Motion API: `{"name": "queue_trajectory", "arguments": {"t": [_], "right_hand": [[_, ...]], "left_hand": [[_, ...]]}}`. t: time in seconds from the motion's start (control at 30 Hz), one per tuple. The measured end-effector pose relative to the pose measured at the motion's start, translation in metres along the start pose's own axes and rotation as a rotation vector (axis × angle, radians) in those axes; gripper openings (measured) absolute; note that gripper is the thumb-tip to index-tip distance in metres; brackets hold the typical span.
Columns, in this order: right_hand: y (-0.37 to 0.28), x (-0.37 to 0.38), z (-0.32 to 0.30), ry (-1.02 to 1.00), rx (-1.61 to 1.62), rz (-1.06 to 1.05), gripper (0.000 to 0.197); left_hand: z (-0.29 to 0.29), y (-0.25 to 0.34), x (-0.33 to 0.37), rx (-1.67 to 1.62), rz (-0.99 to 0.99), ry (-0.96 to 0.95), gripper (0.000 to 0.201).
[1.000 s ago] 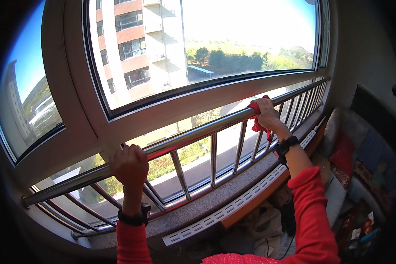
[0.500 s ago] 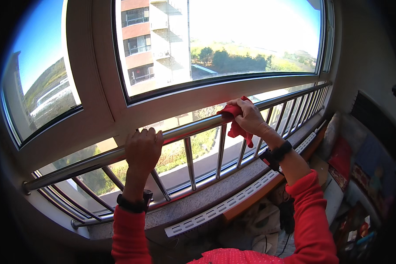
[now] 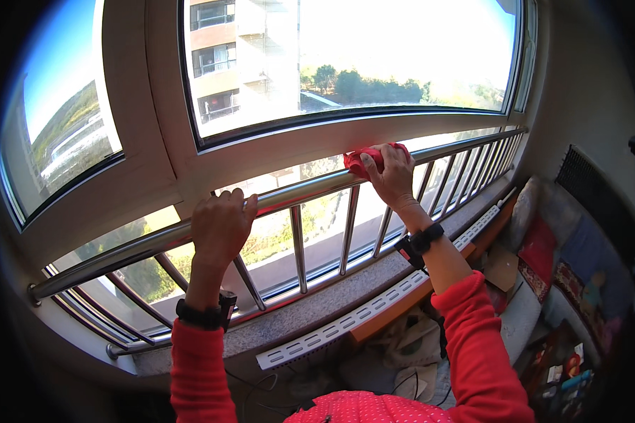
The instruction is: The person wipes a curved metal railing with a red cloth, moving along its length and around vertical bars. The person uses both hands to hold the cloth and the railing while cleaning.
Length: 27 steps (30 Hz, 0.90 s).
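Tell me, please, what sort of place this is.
It looks like a lived-in room, probably in a home on an upper floor: a shiny tubular metal railing runs along a large clear glass window, a multi-storey pink-and-white building stands outside, and what seems a red cushion lies at right.

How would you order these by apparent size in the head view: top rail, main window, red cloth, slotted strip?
1. Main window
2. Top rail
3. Slotted strip
4. Red cloth, partly covered by the right hand
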State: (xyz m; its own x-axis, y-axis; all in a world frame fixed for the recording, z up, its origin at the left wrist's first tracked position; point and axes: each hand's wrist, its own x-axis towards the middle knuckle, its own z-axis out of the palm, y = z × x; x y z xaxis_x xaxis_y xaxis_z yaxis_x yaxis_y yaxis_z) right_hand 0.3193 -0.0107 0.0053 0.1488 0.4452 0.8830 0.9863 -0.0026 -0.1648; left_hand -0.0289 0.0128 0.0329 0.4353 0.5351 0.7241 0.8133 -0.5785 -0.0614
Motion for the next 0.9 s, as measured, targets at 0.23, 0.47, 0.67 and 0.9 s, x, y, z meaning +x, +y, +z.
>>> {"name": "queue_trajectory", "arguments": {"t": [0.23,0.47,0.67,0.9], "right_hand": [[0.042,0.013,0.008,0.146,-0.008,0.033,0.022],[0.147,0.020,0.000,0.102,-0.195,0.174,0.034],[0.207,0.030,-0.002,0.065,-0.262,0.386,0.042],[0.193,0.040,-0.022,-0.053,-0.299,0.487,0.045]], "left_hand": [[0.005,-0.001,-0.002,0.040,0.045,0.085,0.031],[0.009,0.003,0.000,0.136,0.055,0.150,0.028],[0.015,0.005,0.002,0.184,0.036,0.169,0.026],[0.016,0.007,0.002,0.184,0.025,0.210,0.027]]}}
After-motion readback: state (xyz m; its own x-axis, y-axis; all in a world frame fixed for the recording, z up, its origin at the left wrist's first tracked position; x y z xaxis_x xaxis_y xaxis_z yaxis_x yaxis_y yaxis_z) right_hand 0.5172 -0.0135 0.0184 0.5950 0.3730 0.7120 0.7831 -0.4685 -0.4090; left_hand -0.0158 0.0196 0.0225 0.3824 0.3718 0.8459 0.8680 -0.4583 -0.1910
